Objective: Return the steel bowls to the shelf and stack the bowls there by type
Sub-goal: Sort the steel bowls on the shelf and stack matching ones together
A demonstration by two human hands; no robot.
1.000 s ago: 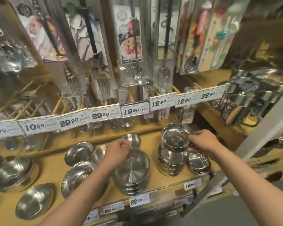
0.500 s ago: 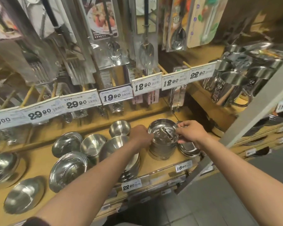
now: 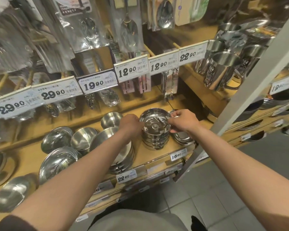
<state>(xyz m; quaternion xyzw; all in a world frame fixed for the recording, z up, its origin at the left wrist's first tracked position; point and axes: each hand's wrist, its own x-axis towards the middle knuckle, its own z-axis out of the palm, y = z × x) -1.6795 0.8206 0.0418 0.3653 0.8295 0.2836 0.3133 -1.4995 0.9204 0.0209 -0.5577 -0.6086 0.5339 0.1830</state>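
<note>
Both hands are holding the top bowl (image 3: 154, 121) on its stack (image 3: 155, 139): left hand (image 3: 131, 125) at nine o'clock, right hand (image 3: 183, 120) at three. Loose bowls (image 3: 57, 141) are still waiting at nine o'clock on the shelf (image 3: 155, 155).

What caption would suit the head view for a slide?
Both hands, left hand and right hand, grip the top bowl of a stack of steel bowls on the wooden shelf.

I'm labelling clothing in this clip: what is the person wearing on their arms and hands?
Both forearms are bare, and so are the left hand and right hand: no gloves, rings or watch visible. A dark sleeve edge shows at the left upper arm. The right arm shows no sleeve in view.
</note>
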